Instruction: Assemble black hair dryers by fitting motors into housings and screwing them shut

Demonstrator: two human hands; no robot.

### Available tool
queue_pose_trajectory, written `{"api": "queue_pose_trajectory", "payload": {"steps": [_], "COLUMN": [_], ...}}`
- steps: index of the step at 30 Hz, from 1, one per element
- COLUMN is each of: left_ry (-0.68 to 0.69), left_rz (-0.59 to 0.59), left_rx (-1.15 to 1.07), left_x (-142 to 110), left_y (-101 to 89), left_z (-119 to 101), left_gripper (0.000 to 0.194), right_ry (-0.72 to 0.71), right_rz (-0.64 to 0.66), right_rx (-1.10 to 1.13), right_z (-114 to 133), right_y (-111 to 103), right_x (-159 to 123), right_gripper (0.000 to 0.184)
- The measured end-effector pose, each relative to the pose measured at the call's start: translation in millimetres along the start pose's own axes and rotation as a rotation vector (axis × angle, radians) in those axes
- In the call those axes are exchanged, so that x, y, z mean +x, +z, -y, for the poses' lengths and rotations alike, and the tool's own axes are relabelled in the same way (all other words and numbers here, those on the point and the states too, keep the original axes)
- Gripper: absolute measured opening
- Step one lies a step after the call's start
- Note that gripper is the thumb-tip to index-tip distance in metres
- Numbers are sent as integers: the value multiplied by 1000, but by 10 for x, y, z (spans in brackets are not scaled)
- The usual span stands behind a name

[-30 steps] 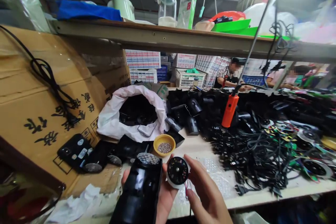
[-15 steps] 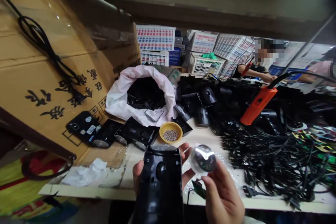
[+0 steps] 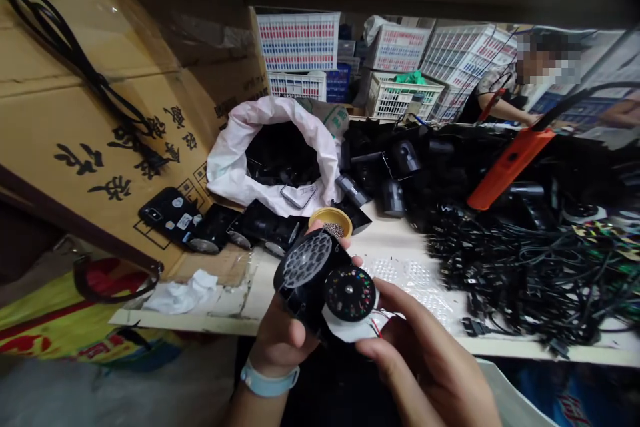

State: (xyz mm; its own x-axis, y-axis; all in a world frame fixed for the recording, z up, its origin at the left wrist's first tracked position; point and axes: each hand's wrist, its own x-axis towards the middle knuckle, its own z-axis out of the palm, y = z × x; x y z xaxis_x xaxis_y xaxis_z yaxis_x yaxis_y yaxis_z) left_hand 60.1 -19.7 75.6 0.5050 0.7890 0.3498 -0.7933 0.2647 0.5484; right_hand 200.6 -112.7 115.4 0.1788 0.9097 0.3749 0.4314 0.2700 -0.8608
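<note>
Black housing [image 3: 313, 267], grille tilted upward, beside speckled disc [image 3: 350, 295].

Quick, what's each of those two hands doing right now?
Left hand: closed around a black case with a honeycomb-like end.
Right hand: fingers on a round black-and-white part with thin wires.

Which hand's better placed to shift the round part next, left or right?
Right, I'd judge. The right hand already has thumb and fingers at the round part, on its wire side. The left hand is busy supporting the black housing.
</note>
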Motion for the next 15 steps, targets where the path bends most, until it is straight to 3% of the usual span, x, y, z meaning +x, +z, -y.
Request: {"api": "queue_pose_trajectory", "payload": {"steps": [9, 15], "left_ry": [26, 4], "left_rz": [-10, -3], "left_rx": [90, 149], "left_x": [-27, -38], "left_y": [69, 83], "left_z": [-26, -32], "left_gripper": [89, 91], "right_ry": [-45, 19], "right_rz": [31, -16], "right_rx": [-26, 1], "right_z": [41, 82], "right_y": [-51, 52], "right_x": [-40, -50], "right_gripper": [42, 41]}}
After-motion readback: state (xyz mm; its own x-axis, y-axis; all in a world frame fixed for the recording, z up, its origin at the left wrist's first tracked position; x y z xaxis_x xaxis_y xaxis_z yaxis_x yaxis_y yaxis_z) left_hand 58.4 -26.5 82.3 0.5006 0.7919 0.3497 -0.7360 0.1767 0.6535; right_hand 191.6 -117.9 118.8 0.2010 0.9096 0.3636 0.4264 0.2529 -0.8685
